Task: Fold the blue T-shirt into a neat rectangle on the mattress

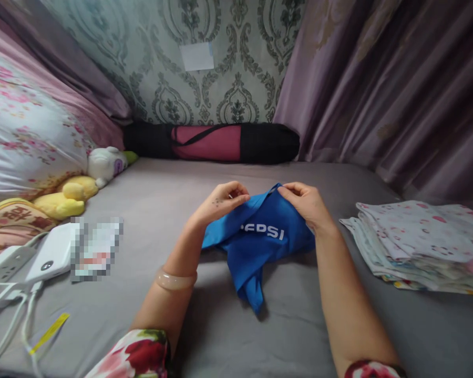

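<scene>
A crumpled blue cloth (260, 260) with white PEPSI lettering hangs in loose folds over the grey bed sheet, one pointed end drooping toward me. Whether it is a bag or a garment, I cannot tell. My left hand (224, 200) is closed, pinching the cloth's upper edge on the left with thumb and fingers. Higher up on the right, my right hand (305, 203) pinches the raised top corner between thumb and forefinger. The two hands are a short way apart, with a fold of the edge running between them.
Folded printed cloths (425, 236) are stacked at right. At left lie a power strip (8, 262), a white power bank (57, 252), cables, a blurred packet (98, 249) and plush toys (65, 199). A long black and red bag (211, 142) lies along the wall.
</scene>
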A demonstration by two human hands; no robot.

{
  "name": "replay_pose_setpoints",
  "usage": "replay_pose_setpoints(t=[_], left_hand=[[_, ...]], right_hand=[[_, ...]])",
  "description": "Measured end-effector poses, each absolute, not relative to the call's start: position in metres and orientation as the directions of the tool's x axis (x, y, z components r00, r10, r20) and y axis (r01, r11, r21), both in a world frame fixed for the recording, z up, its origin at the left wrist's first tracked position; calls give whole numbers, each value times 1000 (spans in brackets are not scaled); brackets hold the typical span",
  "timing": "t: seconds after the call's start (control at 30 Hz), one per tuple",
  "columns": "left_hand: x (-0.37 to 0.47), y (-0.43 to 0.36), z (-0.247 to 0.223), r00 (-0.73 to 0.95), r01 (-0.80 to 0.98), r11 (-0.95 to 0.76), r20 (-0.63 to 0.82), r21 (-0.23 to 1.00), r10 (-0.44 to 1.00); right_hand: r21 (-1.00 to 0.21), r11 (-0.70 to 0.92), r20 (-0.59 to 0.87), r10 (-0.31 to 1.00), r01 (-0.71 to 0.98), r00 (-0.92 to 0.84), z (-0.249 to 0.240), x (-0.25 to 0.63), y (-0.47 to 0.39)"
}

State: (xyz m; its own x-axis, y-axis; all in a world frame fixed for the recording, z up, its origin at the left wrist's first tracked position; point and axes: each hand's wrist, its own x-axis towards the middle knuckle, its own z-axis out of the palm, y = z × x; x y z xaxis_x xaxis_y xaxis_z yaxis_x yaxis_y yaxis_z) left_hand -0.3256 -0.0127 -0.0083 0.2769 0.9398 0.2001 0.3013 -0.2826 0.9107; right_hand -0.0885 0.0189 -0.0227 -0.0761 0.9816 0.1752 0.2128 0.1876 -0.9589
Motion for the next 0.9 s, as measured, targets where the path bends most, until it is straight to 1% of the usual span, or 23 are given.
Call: replay_pose_setpoints(t=[0.07,0.13,0.2,0.3,0.37,0.43,0.47,0.57,0.7,0.8,0.9], left_hand=[[-334,-16,-3,399,354,-272,118,895,909],[-339,-18,-3,520,420,-279,23,864,854],[-339,-17,-10,565,536,-307,-63,786,823],[-332,-13,-27,497,750,-304,-199,588,844],[-326,-12,-37,436,845,-279,-286,456,853],[-323,-12,-42,402,886,-266,-345,379,848],[-322,-12,-43,396,893,-263,-358,366,846],[-327,-10,-43,405,878,-267,-321,397,856],[-346,-5,-39,395,834,-264,-190,485,899],[-362,-3,-34,379,747,-235,-108,622,919],[-371,-3,-34,298,592,-155,-37,791,954]], right_hand=[[-973,132,146,987,188,64,-27,-84,24],[-982,71,96,986,173,136,-31,-80,28],[-985,38,68,983,171,173,-34,-75,30],[-979,42,82,978,202,193,-36,-72,31],[-975,46,90,977,219,193,-36,-71,32],[-975,42,84,978,217,188,-36,-71,32],[-976,40,81,979,213,188,-36,-71,32],[-977,28,72,977,212,201,-36,-71,32],[-979,-14,29,978,203,206,-36,-68,33],[-978,-38,-4,986,204,165,-35,-63,33],[-974,-59,-32,992,219,125,-36,-60,33]])
